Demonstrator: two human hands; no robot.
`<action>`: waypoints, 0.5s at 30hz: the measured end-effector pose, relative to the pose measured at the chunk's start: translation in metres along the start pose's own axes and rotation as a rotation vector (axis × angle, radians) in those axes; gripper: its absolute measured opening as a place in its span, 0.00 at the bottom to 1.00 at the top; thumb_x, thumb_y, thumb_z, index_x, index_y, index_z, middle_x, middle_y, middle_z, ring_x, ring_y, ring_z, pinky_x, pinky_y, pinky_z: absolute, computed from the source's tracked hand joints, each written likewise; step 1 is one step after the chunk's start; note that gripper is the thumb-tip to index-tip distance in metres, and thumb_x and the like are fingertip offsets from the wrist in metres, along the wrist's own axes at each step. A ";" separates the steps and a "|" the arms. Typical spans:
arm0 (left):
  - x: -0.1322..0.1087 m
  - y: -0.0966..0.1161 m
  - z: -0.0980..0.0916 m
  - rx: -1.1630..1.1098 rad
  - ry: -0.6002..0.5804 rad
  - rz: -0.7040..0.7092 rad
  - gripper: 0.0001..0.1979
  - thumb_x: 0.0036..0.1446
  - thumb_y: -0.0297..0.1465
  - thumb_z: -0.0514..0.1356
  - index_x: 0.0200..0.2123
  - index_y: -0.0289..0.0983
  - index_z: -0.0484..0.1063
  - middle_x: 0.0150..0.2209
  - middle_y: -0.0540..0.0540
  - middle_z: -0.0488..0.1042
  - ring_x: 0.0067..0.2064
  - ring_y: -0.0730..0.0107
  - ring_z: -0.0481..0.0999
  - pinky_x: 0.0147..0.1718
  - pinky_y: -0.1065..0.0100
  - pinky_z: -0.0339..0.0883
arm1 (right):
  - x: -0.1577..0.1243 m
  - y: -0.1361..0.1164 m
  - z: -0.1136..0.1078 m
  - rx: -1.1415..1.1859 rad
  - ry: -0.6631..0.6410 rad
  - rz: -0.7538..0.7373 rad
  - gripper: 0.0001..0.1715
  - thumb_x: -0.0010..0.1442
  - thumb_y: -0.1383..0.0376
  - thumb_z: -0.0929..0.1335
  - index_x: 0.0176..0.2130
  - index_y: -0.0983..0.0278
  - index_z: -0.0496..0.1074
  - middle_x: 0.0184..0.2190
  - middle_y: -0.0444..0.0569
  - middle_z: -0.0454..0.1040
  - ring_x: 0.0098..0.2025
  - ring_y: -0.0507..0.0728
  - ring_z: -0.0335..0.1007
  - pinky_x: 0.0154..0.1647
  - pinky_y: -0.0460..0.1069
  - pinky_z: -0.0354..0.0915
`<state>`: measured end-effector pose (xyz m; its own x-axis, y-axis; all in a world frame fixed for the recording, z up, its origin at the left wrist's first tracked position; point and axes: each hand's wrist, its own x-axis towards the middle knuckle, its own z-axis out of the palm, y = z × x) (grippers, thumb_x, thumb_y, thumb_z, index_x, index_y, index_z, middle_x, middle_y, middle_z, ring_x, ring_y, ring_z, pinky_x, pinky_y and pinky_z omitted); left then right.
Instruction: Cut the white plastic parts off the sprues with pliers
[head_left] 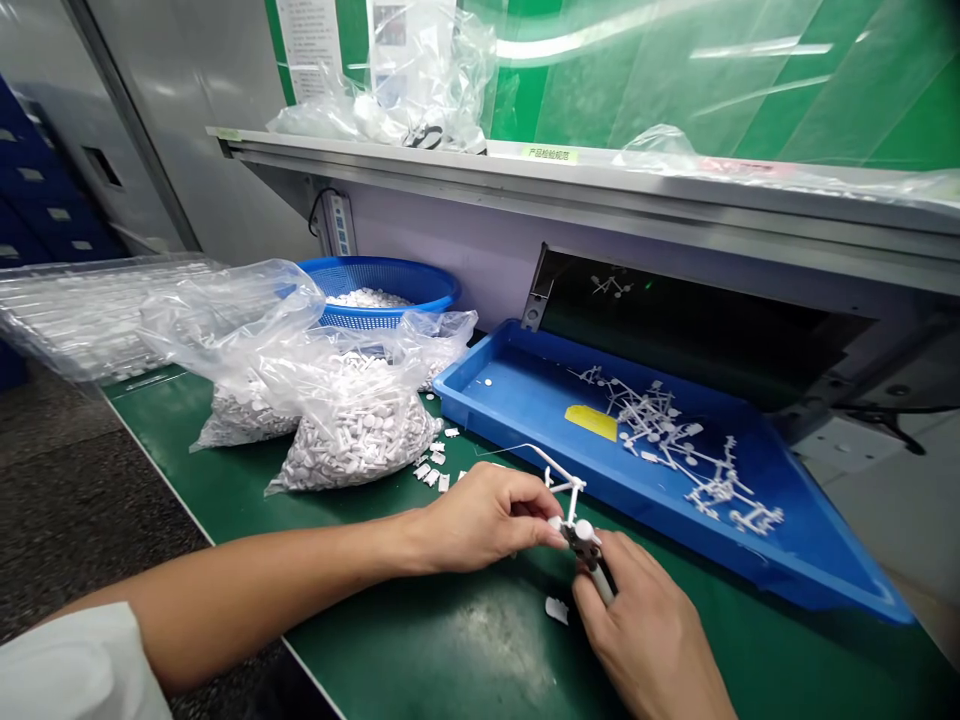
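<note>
Between thumb and fingers, my left hand (499, 515) pinches a white plastic sprue (574, 490) that carries small round parts. My right hand (649, 620) is wrapped round a pair of side cutters (589, 555), whose dark jaws are at the sprue close to a round white part. How far the jaws are apart I cannot tell. Below the cutters a small white plastic piece (556, 609) lies on the green mat. Several similar pieces (433, 465) are scattered beyond my left hand, beside a clear bag of white parts (360, 435).
A blue tray (525, 425) with tangled sprues (660, 420) and a yellow label (591, 422) stands at the right. Behind the bags is a blue basket (427, 285) of white pieces. A metal shelf (600, 180) overhangs the green bench (465, 650).
</note>
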<state>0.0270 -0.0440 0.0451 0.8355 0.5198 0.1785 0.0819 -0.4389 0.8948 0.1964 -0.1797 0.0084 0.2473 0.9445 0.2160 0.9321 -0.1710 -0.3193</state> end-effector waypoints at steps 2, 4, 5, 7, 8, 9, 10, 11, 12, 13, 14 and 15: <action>0.001 -0.004 0.001 0.034 -0.008 0.023 0.08 0.56 0.35 0.65 0.35 0.36 0.78 0.29 0.52 0.75 0.30 0.76 0.70 0.30 0.77 0.61 | 0.000 0.001 0.001 0.001 -0.037 0.029 0.10 0.60 0.61 0.60 0.38 0.56 0.69 0.34 0.45 0.73 0.36 0.58 0.70 0.33 0.50 0.62; 0.003 -0.009 0.004 0.026 -0.020 0.021 0.09 0.57 0.36 0.64 0.36 0.36 0.78 0.29 0.51 0.75 0.29 0.76 0.71 0.30 0.77 0.62 | 0.001 0.000 0.001 0.021 -0.097 0.062 0.09 0.60 0.61 0.60 0.35 0.57 0.69 0.32 0.44 0.73 0.34 0.58 0.69 0.32 0.49 0.61; 0.004 -0.012 0.006 0.007 -0.029 0.011 0.09 0.57 0.36 0.64 0.37 0.36 0.78 0.29 0.51 0.74 0.29 0.76 0.72 0.29 0.77 0.63 | 0.002 -0.001 0.000 0.039 -0.132 0.080 0.09 0.60 0.61 0.60 0.33 0.57 0.68 0.30 0.43 0.73 0.33 0.57 0.69 0.31 0.49 0.60; 0.005 -0.016 0.010 -0.028 -0.051 -0.007 0.10 0.58 0.36 0.63 0.38 0.36 0.77 0.30 0.51 0.75 0.28 0.76 0.72 0.30 0.77 0.64 | 0.005 -0.001 -0.003 0.088 -0.201 0.122 0.12 0.62 0.60 0.59 0.30 0.57 0.67 0.27 0.42 0.72 0.30 0.56 0.68 0.29 0.48 0.58; 0.005 -0.017 0.011 -0.022 -0.061 -0.010 0.10 0.58 0.36 0.63 0.38 0.36 0.77 0.30 0.51 0.76 0.28 0.76 0.73 0.30 0.77 0.64 | 0.007 0.001 -0.004 0.107 -0.217 0.150 0.14 0.63 0.58 0.59 0.29 0.57 0.66 0.26 0.42 0.72 0.28 0.56 0.67 0.28 0.48 0.57; 0.004 -0.015 0.010 0.012 -0.067 -0.001 0.09 0.58 0.36 0.63 0.38 0.36 0.77 0.30 0.51 0.76 0.29 0.76 0.73 0.30 0.77 0.64 | 0.009 0.005 -0.005 0.122 -0.225 0.178 0.16 0.63 0.57 0.58 0.28 0.57 0.65 0.25 0.41 0.72 0.27 0.55 0.67 0.27 0.48 0.56; 0.002 -0.012 0.006 0.073 -0.068 0.026 0.09 0.58 0.36 0.63 0.39 0.36 0.77 0.31 0.51 0.76 0.30 0.76 0.73 0.31 0.77 0.64 | 0.011 0.010 -0.006 0.132 -0.225 0.205 0.17 0.64 0.54 0.58 0.28 0.57 0.65 0.25 0.41 0.72 0.27 0.55 0.67 0.27 0.48 0.56; 0.001 -0.007 -0.001 0.155 -0.061 0.070 0.10 0.59 0.36 0.62 0.39 0.36 0.77 0.31 0.50 0.77 0.31 0.75 0.74 0.32 0.76 0.64 | 0.013 0.017 -0.006 0.138 -0.220 0.227 0.18 0.64 0.52 0.57 0.29 0.57 0.66 0.25 0.41 0.72 0.27 0.56 0.67 0.27 0.48 0.57; 0.000 0.000 -0.011 0.252 -0.040 0.123 0.10 0.60 0.36 0.62 0.40 0.37 0.77 0.33 0.50 0.77 0.33 0.74 0.74 0.34 0.76 0.64 | 0.015 0.025 -0.005 0.141 -0.214 0.245 0.19 0.64 0.51 0.57 0.30 0.56 0.67 0.26 0.42 0.73 0.28 0.56 0.68 0.28 0.48 0.59; 0.001 0.009 -0.026 0.353 0.001 0.178 0.10 0.61 0.36 0.61 0.41 0.37 0.77 0.35 0.49 0.78 0.36 0.73 0.75 0.37 0.75 0.65 | 0.017 0.034 -0.002 0.145 -0.208 0.261 0.19 0.63 0.49 0.58 0.31 0.55 0.68 0.28 0.43 0.75 0.30 0.57 0.70 0.29 0.48 0.60; 0.004 0.018 -0.043 0.453 0.062 0.222 0.11 0.62 0.36 0.59 0.42 0.38 0.77 0.38 0.48 0.78 0.38 0.71 0.75 0.40 0.74 0.65 | 0.019 0.043 0.001 0.153 -0.209 0.273 0.18 0.62 0.48 0.59 0.33 0.54 0.70 0.30 0.44 0.76 0.32 0.59 0.71 0.30 0.48 0.62; 0.009 0.027 -0.064 0.555 0.144 0.248 0.12 0.63 0.37 0.57 0.44 0.38 0.77 0.40 0.47 0.78 0.40 0.70 0.75 0.42 0.73 0.64 | 0.022 0.052 0.005 0.163 -0.207 0.284 0.18 0.61 0.48 0.60 0.35 0.54 0.72 0.33 0.46 0.77 0.34 0.60 0.73 0.31 0.49 0.64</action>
<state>0.0019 -0.0038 0.0970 0.7873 0.4303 0.4417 0.1974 -0.8544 0.4806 0.2483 -0.1666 -0.0084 0.4155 0.9054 -0.0873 0.7759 -0.4029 -0.4854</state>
